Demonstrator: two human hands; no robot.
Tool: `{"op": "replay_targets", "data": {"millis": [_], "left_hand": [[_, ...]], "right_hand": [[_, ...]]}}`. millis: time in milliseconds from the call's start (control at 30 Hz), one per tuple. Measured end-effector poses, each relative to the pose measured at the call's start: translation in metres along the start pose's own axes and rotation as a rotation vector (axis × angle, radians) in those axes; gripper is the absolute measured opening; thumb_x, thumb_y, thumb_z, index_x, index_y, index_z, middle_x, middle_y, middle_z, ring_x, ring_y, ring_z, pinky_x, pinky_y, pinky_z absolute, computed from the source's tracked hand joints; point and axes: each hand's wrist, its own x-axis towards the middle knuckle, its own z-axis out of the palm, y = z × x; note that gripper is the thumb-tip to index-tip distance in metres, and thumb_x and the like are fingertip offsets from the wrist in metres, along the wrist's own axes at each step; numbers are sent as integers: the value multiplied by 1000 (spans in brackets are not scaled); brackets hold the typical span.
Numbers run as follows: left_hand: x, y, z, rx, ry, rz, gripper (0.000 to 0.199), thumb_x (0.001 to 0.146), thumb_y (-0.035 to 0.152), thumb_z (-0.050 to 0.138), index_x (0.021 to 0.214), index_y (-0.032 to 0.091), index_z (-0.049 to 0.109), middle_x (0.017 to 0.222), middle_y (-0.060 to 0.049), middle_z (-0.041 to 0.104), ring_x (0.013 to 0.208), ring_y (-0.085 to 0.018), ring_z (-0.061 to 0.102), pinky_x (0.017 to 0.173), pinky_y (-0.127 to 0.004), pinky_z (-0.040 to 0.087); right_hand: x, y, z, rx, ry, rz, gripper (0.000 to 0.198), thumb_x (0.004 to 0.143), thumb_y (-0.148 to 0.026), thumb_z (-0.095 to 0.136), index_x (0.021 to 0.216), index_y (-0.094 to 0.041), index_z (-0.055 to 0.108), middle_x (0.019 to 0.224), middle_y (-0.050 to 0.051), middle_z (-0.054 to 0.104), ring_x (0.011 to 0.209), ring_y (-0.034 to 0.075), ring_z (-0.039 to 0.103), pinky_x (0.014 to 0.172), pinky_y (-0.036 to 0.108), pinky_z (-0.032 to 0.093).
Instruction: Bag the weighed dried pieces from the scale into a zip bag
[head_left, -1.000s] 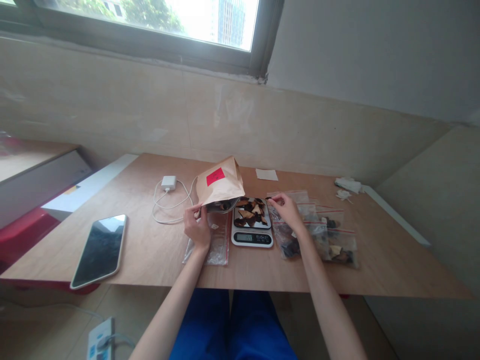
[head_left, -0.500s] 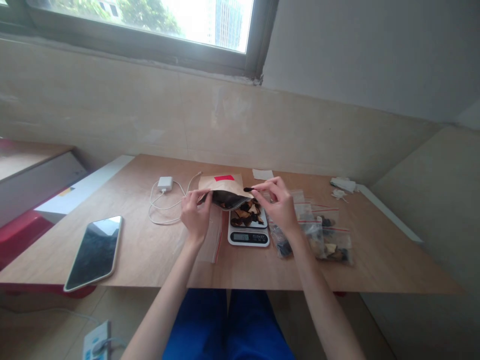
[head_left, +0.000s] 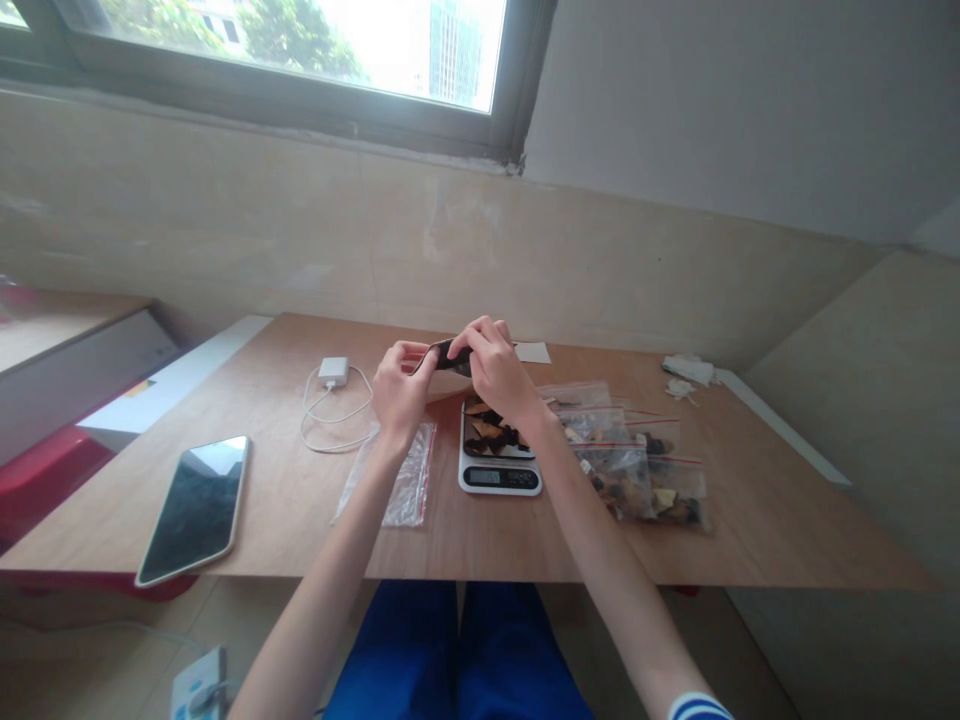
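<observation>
My left hand (head_left: 397, 395) is closed on the left side of a brown paper pouch (head_left: 448, 384), thumb at its rim. The pouch's dark mouth faces me, held up behind the scale. My right hand (head_left: 495, 370) is closed at the right side of the mouth, its fingers bent over the rim; whether it also holds a small piece is hidden. Below the hands stands a white kitchen scale (head_left: 501, 482) with a lit display. Dark and tan dried pieces (head_left: 487, 432) lie on its platform, partly covered by my right hand and wrist.
A clear zip bag (head_left: 409, 490) lies flat left of the scale. Several filled zip bags (head_left: 637, 465) overlap on the right. A phone (head_left: 199, 510), a white charger (head_left: 334, 372) with cable, white paper (head_left: 534, 352) and crumpled tissue (head_left: 688, 370) are on the wooden table (head_left: 787, 520).
My right hand has moved left from above the scale, where it pinched a dark piece, to the pouch's mouth. The pouch is lifted and tilted, and my left hand has risen with it.
</observation>
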Motion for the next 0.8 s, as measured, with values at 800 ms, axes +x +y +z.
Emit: {"op": "replay_targets", "data": {"millis": [800], "left_hand": [[26,-87,16,-87,-49,238,51,78,37,55,122,22,34,118,-11,42,107,-19,47,89,-34,44]], "right_hand": [[-79,-23,21,260,43,317,28,85,-8,39,88,-21,64,95,6,55,98,18,49,92,36,38]]}}
